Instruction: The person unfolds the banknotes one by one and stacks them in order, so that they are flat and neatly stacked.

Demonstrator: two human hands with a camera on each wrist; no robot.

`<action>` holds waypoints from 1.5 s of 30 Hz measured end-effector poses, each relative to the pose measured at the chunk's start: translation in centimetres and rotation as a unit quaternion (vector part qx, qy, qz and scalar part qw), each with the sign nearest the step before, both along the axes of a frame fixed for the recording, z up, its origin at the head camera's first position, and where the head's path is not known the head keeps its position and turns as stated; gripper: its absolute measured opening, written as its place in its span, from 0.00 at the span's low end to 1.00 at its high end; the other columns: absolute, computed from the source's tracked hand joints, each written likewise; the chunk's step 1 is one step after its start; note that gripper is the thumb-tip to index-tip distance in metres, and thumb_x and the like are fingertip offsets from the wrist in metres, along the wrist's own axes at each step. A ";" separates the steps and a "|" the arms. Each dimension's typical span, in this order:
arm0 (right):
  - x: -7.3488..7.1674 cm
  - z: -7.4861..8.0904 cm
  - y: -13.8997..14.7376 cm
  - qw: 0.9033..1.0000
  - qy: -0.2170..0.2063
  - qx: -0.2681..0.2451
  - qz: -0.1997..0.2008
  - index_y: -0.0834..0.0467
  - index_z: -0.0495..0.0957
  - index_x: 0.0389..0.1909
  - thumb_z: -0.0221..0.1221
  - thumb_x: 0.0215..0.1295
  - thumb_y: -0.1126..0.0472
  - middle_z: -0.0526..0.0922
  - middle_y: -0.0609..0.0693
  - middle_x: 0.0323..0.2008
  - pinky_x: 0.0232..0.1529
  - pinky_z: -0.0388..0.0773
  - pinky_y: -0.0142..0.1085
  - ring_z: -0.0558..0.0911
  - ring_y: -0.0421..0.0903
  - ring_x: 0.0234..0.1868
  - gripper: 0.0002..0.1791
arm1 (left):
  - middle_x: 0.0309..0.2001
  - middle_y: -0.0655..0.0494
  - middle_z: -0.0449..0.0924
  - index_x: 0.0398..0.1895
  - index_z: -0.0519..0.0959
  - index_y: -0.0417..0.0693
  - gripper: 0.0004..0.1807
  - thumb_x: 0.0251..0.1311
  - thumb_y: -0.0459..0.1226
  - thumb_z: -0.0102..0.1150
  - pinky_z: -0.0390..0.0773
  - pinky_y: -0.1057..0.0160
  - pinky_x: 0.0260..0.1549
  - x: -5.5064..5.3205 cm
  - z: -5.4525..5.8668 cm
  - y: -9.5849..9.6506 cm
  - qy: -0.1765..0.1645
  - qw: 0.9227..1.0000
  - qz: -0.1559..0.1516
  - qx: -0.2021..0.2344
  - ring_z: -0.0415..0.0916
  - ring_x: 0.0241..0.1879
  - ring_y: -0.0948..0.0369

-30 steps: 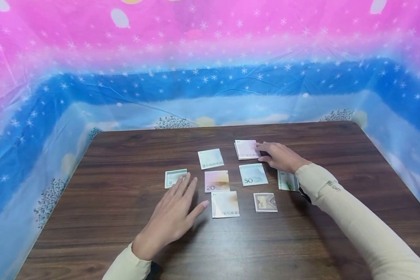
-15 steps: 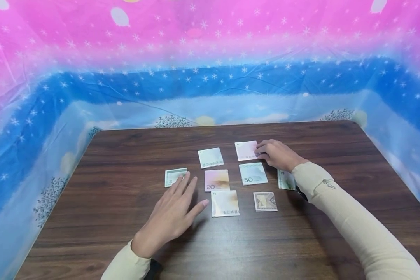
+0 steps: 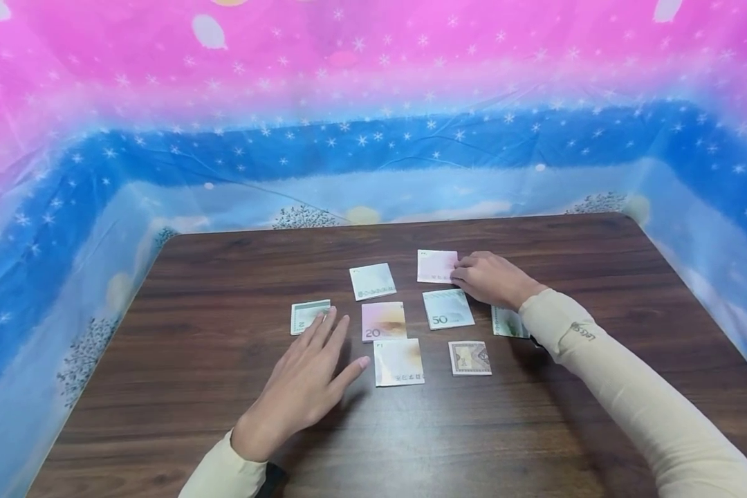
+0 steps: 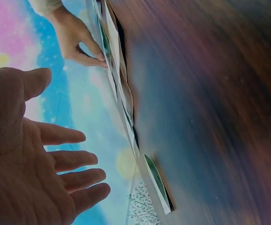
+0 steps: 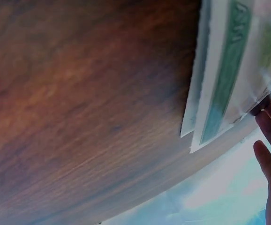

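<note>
In the head view, a pink folded banknote (image 3: 436, 266) lies at the back of the table. My right hand (image 3: 496, 279) pinches its right edge with curled fingers; part of that edge is hidden behind the fingertips. In the left wrist view, the thumb and fingers of the right hand (image 4: 77, 40) come together at the row of notes. My left hand (image 3: 295, 380) is held palm down with its fingers spread and straight, holding nothing. Its fingertips overlap a green-striped folded note (image 3: 307, 316) at the left.
Between the hands lie a pale green note (image 3: 373, 281), a purple-orange 20 note (image 3: 382, 321), a green 50 note (image 3: 448, 309), a yellowish note (image 3: 398, 362) and a brown note (image 3: 469, 358). Another green note (image 3: 507, 321) lies partly under the right forearm. A patterned cloth (image 3: 373, 159) surrounds the table (image 3: 224, 270).
The pink note's lower layer, which stuck out at its left and bottom, now lines up with the top. My right fingers have shifted slightly along its edge. The left hand keeps its place.
</note>
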State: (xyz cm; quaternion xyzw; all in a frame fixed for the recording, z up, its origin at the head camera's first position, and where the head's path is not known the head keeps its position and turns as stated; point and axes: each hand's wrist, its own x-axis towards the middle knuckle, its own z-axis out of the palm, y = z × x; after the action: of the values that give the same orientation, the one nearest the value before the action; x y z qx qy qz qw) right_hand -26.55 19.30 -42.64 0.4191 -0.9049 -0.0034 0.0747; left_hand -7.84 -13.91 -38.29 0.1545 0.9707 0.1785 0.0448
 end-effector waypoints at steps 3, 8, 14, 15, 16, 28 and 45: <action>-0.1 -0.1 0.0 0.999 0.027 -0.014 0.029 0.61 0.86 0.40 0.59 0.72 0.64 0.87 0.58 0.41 0.54 0.79 0.50 0.85 0.54 0.44 0.08 | 0.80 0.41 0.46 0.78 0.56 0.39 0.43 0.74 0.60 0.46 0.53 0.42 0.73 0.0 0.1 0.1 -0.002 1.000 -0.002 -0.001 0.44 0.79 0.45; -0.2 -0.2 0.2 0.996 0.055 -0.037 0.052 0.60 0.82 0.30 0.59 0.69 0.68 0.81 0.52 0.28 0.41 0.82 0.47 0.81 0.51 0.30 0.07 | 0.80 0.40 0.46 0.79 0.55 0.41 0.42 0.74 0.60 0.46 0.54 0.42 0.73 -0.2 0.2 0.4 -0.007 1.000 -0.007 0.000 0.45 0.78 0.44; -0.1 -0.2 0.5 0.996 0.061 -0.033 0.052 0.61 0.83 0.32 0.61 0.67 0.68 0.83 0.54 0.31 0.33 0.82 0.45 0.82 0.50 0.30 0.05 | 0.79 0.40 0.47 0.79 0.55 0.41 0.42 0.74 0.59 0.47 0.54 0.42 0.73 -0.6 0.3 0.7 0.004 1.000 -0.017 -0.002 0.45 0.78 0.44; -0.1 -0.2 0.5 0.996 0.062 -0.034 0.051 0.61 0.83 0.33 0.61 0.67 0.68 0.83 0.54 0.32 0.33 0.82 0.44 0.83 0.50 0.30 0.04 | 0.79 0.40 0.48 0.79 0.55 0.41 0.41 0.74 0.58 0.48 0.55 0.42 0.73 -0.8 0.3 0.8 0.010 1.000 -0.020 -0.001 0.45 0.78 0.44; 0.0 -0.1 0.5 0.996 0.062 -0.034 0.049 0.62 0.83 0.33 0.62 0.67 0.68 0.84 0.55 0.33 0.31 0.82 0.44 0.83 0.50 0.30 0.03 | 0.79 0.40 0.48 0.79 0.56 0.41 0.41 0.74 0.57 0.49 0.55 0.42 0.73 -0.9 0.4 0.9 0.016 1.000 -0.023 -0.001 0.46 0.78 0.44; 1.0 1.0 1.1 0.994 0.061 -0.063 0.062 0.62 0.84 0.38 0.62 0.67 0.68 0.85 0.56 0.41 0.25 0.81 0.39 0.84 0.48 0.28 0.03 | 0.74 0.37 0.61 0.74 0.65 0.39 0.35 0.72 0.48 0.58 0.62 0.41 0.70 -3.2 1.2 3.3 0.071 0.994 -0.083 0.013 0.58 0.74 0.41; 2.7 1.9 -0.3 0.989 0.095 -0.081 0.079 0.60 0.85 0.40 0.64 0.66 0.66 0.86 0.52 0.40 0.21 0.79 0.36 0.84 0.44 0.29 0.04 | 0.73 0.32 0.61 0.76 0.62 0.41 0.36 0.67 0.35 0.65 0.82 0.46 0.48 -9.5 -0.4 8.2 0.137 0.986 -0.092 0.010 0.79 0.53 0.39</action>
State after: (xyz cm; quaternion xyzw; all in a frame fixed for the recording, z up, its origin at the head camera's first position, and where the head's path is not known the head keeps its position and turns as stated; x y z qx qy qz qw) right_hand -23.85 18.97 -40.79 0.4794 -0.8551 0.0360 0.1943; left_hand -17.38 -5.71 -38.68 0.2668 0.9475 0.1602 -0.0735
